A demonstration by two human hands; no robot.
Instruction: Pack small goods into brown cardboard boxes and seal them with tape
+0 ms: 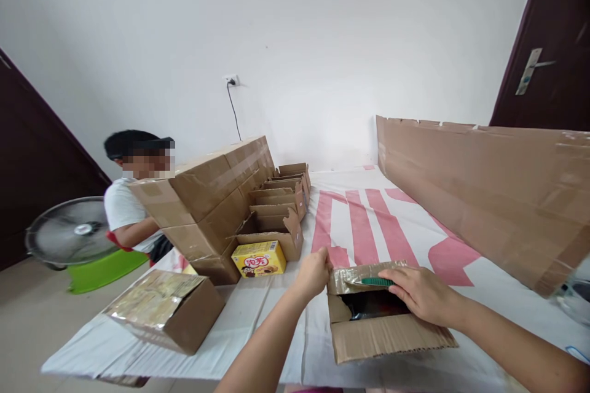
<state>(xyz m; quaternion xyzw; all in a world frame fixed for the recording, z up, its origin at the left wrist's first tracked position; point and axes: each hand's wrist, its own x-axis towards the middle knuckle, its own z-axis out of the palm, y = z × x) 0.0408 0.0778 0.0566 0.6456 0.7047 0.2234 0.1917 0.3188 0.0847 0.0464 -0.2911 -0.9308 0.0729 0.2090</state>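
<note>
An open cardboard box point(391, 341) at the lower right of centre, worked on by two bare hands set apart on either side of it. The right hand point(417, 296) is closed around a green-handled tool point(377, 282), laid nearly flat along the far flap, perhaps to keep its tip shallow above the dark contents point(375, 306); the blade itself is hard to make out. The left hand point(314, 272) is curled at the far left corner, probably to steady the box; whether its fingers pinch the flap cannot be told. The near flap folds outward toward the wearer, which leaves the mouth exposed. Left of centre, a yellow carton point(259, 260) stands against a row of open boxes point(293, 239), seemingly lined up for easy reach beside a stack of closed boxes point(216, 181). A taped box point(196, 314) sits apart at lower left. The surface is a table under a creased white cloth point(276, 313) with broad pink bands; a long cardboard panel point(474, 190) stands along its right side, possibly as a barrier. Beyond are a pale wall point(318, 31) with a plugged socket point(225, 78), a dark door point(566, 37) at upper right and, at left, a capped person point(124, 209) beside a fan point(85, 230).
</note>
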